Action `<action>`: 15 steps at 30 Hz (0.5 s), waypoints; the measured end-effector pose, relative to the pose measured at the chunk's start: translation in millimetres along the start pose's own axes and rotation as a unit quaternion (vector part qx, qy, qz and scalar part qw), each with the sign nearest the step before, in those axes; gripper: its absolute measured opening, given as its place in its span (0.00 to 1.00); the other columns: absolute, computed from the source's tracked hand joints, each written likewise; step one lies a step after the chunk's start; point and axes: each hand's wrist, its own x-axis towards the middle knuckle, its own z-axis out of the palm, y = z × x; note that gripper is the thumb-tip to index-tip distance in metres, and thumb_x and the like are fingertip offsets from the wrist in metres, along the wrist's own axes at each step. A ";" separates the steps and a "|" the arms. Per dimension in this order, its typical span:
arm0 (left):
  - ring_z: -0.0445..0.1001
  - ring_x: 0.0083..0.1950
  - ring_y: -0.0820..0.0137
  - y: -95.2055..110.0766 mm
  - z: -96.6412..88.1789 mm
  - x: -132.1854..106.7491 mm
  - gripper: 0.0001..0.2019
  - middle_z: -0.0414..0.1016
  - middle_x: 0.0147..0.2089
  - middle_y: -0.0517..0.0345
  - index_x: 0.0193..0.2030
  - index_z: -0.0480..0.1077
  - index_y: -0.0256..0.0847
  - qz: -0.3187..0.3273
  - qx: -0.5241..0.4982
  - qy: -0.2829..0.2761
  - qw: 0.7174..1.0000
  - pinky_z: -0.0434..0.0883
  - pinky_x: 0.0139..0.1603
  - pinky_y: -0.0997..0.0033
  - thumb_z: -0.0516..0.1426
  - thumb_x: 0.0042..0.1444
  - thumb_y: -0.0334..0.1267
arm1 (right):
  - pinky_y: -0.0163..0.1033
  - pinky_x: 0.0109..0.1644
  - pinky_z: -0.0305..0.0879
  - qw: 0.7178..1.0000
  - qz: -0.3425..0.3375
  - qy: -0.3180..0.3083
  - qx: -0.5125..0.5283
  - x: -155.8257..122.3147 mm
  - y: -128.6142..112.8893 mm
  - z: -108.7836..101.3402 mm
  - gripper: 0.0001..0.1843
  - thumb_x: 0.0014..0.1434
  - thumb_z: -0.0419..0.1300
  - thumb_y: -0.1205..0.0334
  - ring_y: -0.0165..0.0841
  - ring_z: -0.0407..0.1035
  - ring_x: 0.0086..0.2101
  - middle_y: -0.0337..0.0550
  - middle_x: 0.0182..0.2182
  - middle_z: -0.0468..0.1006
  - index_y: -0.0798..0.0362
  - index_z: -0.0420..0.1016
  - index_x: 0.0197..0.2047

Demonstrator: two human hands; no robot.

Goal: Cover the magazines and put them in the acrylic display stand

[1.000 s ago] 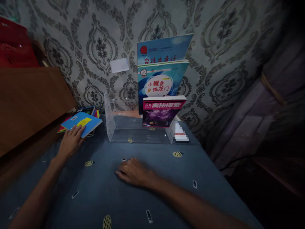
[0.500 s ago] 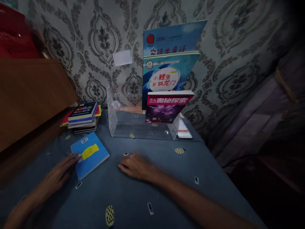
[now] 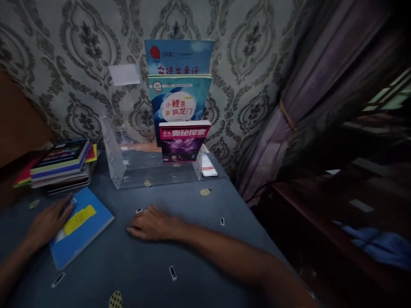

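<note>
Blue book (image 3: pixel 81 226) with a yellow label lies flat on the blue cloth (image 3: pixel 154 269), under the fingers of the left hand (image 3: pixel 48 222). Those fingers are spread and press on the book's upper left edge; they pin it rather than grip it. A second ago the same book lay on top of the stack (image 3: pixel 61 164); half a second ago it was already down on the cloth, and now it sits nearer the person, well clear of the stack, which stands just beyond the left fingertips. To the right of the book, the right hand (image 3: pixel 150 224) rests palm down on the cloth as before, fingers loosely open, holding nothing. Past the right fingertips stands a clear rack (image 3: pixel 128 171) with three books (image 3: pixel 181 115) upright in its right end. So one book has come off the stack and waits flat.
</note>
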 end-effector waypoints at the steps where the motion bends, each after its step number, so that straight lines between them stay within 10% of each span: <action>1: 0.78 0.57 0.62 -1.5 0.2 -1.9 0.29 0.80 0.55 0.56 0.58 0.70 0.43 -0.001 -0.024 -0.006 1.000 0.71 0.59 0.62 0.38 0.63 0.53 | 0.38 0.35 0.59 1.000 0.000 -0.004 -0.002 0.2 0.4 0.0 0.22 0.72 0.50 0.51 0.35 0.74 0.35 0.44 0.36 0.82 0.55 0.77 0.35; 15: 0.76 0.59 0.57 45.3 -5.4 -46.3 0.24 0.79 0.58 0.63 0.59 0.69 0.53 0.089 -0.164 0.010 0.982 0.71 0.63 0.49 0.44 0.64 0.57 | 0.36 0.37 0.61 0.979 0.110 0.133 0.106 -14.8 2.7 -2.6 0.10 0.69 0.56 0.57 0.32 0.71 0.35 0.42 0.39 0.79 0.54 0.74 0.39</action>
